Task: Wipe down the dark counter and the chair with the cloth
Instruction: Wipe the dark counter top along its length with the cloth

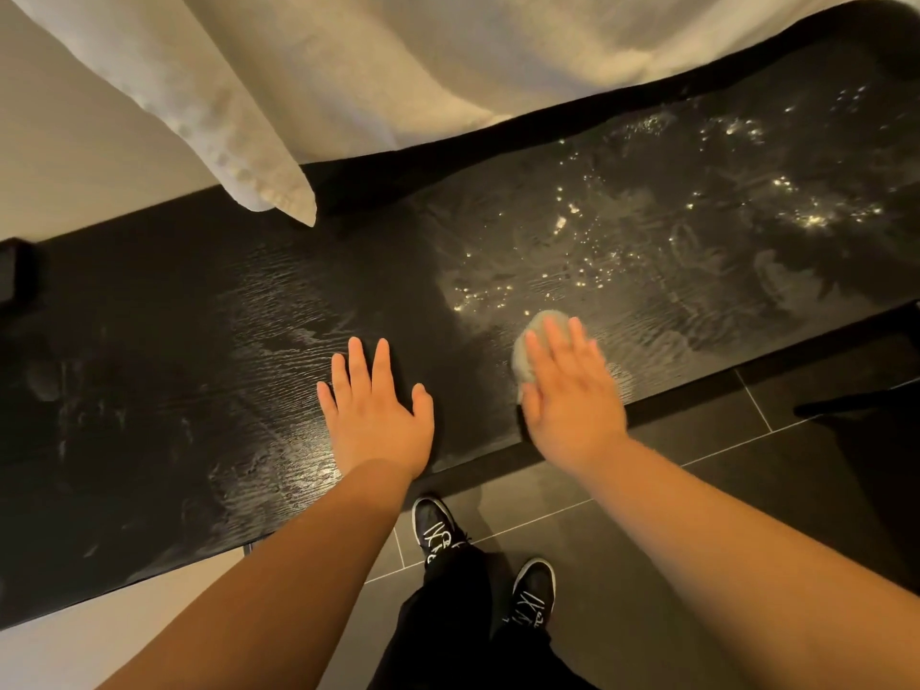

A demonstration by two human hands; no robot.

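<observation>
- Currently pressing the cloth (536,327) down on the dark counter (199,341) with the right hand (572,395); fingers (556,346) straight and close together, not curled round it.
- Cloth bunched under those fingers, showing past the fingertips and on the thumb side; near the counter's front edge.
- Right hand slightly blurred.
- Left hand (376,415) laid flat on bare counter beside the right, fingers spread and relaxed, gripping nothing, apart from the cloth.
- Wet streaks and bright droplets (572,241) beyond and to the right of the cloth.
- Pale fabric (348,67) hanging over the counter's far edge.
- Black shoes (438,530) on dark floor tiles (697,490) below the front edge.
</observation>
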